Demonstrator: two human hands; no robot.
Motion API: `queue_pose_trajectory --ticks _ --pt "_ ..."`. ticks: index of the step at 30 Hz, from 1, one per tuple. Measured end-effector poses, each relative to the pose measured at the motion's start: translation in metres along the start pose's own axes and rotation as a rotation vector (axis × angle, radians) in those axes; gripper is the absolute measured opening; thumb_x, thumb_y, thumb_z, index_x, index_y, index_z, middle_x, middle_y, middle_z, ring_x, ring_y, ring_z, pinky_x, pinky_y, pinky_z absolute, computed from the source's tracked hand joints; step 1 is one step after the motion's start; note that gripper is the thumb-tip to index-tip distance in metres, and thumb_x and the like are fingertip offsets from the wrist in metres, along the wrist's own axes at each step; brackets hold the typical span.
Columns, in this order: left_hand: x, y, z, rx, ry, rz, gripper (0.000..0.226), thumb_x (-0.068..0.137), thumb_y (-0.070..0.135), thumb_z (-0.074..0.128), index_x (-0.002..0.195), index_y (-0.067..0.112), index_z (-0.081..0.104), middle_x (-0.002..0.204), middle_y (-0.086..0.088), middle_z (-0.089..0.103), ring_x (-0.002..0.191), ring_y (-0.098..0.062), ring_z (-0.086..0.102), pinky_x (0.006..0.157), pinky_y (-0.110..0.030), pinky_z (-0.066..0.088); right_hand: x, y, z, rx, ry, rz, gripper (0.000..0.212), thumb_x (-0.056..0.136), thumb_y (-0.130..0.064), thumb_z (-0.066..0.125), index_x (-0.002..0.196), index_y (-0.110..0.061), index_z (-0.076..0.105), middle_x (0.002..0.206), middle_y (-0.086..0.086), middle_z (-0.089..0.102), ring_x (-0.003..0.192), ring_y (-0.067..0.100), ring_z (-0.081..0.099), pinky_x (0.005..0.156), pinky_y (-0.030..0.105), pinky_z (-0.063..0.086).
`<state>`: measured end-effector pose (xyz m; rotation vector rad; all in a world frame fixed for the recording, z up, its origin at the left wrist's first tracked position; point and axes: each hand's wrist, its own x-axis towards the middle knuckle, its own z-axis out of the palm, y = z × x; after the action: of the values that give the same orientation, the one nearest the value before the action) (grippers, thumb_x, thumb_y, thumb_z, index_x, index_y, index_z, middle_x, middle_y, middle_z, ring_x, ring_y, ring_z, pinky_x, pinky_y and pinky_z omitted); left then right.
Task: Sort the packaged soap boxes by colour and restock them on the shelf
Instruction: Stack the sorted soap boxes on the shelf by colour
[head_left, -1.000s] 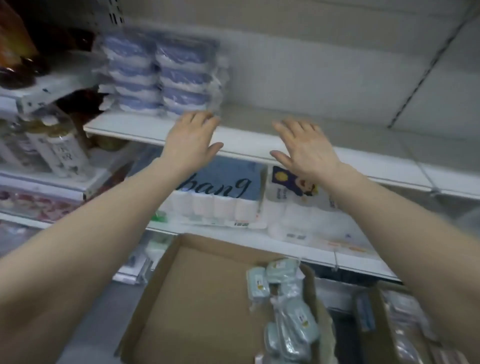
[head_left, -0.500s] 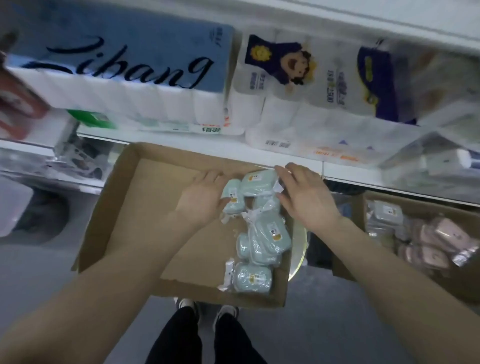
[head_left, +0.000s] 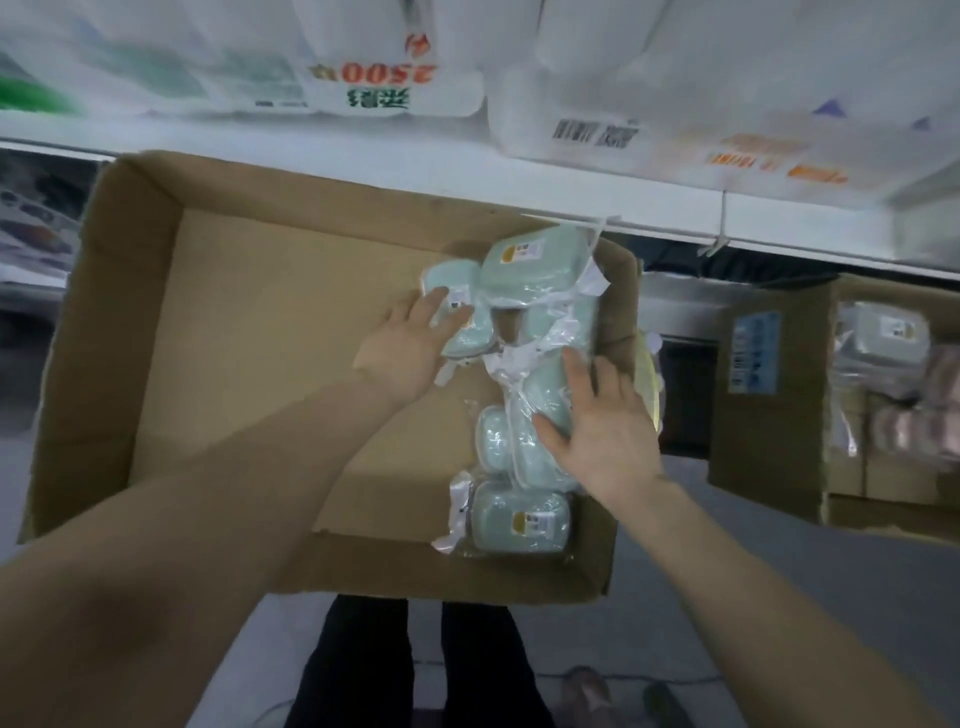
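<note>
Green soap boxes (head_left: 535, 265) in clear wrap lie in a pile on the right side of a brown cardboard box (head_left: 260, 322). The left hand (head_left: 410, 348) rests on one pack, fingers straight. The right hand (head_left: 602, 431) lies flat on the middle packs, fingers spread, gripping nothing. A second box (head_left: 769, 405) stands further right, with grey and pink packs (head_left: 883, 338) inside.

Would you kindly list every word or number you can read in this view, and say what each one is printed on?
"2500": red digits, upside down, on the centre paper pack.
Green characters below them on the same pack: too blurred to read.
Barcode label on the right paper pack: digits blurred.
Orange print on that pack: unreadable.
Yellow-and-white stickers on the green soap boxes: too small.
Blue label on the side carton: blurred.
</note>
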<state>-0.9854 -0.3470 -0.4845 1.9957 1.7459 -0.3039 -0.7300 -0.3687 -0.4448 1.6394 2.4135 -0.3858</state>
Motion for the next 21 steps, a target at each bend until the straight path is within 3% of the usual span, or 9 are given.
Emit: queue_pose_trajectory --ticks 5,11,18,21 --pt "0.030 0.014 0.023 0.127 -0.075 0.055 0.071 0.099 0.027 0.047 0.148 0.049 0.000 0.159 -0.001 -0.021 0.144 -0.043 -0.011 0.116 -0.053 0.016 0.004 0.001 0.009 0.010 0.065 -0.003 0.074 0.088 -0.057 0.047 0.145 -0.010 0.038 0.123 0.023 0.052 0.103 0.037 0.054 0.086 0.046 0.048" --pt "-0.013 -0.007 0.033 0.096 -0.133 -0.011 0.059 0.101 0.035 0.041 0.149 0.044 0.008 0.157 -0.001 -0.026 0.142 -0.042 -0.022 0.117 -0.050 0.022 0.007 -0.003 -0.004 0.012 0.018 -0.034 0.077 0.085 -0.059 0.045 0.145 -0.011 0.039 0.123 0.020 0.052 0.104 0.036 0.053 0.086 0.046 0.050" --pt "-0.101 -0.064 0.040 0.062 -0.167 -0.100 0.042 0.096 0.044 0.046 0.136 0.037 0.035 0.160 0.000 -0.007 0.145 -0.040 -0.011 0.114 -0.045 0.023 0.033 -0.067 -0.025 0.123 0.114 -0.230 0.076 0.085 -0.058 0.052 0.144 -0.011 0.041 0.120 0.017 0.054 0.105 0.033 0.053 0.088 0.043 0.050" --pt "-0.127 -0.084 0.043 0.080 -0.047 -0.151 0.034 0.088 0.042 0.061 0.117 0.027 0.055 0.155 -0.006 0.023 0.143 -0.044 0.011 0.107 -0.050 0.032 0.057 -0.104 -0.018 0.172 0.099 -0.262 0.076 0.084 -0.059 0.050 0.145 -0.014 0.041 0.123 0.019 0.053 0.106 0.036 0.054 0.085 0.044 0.051"
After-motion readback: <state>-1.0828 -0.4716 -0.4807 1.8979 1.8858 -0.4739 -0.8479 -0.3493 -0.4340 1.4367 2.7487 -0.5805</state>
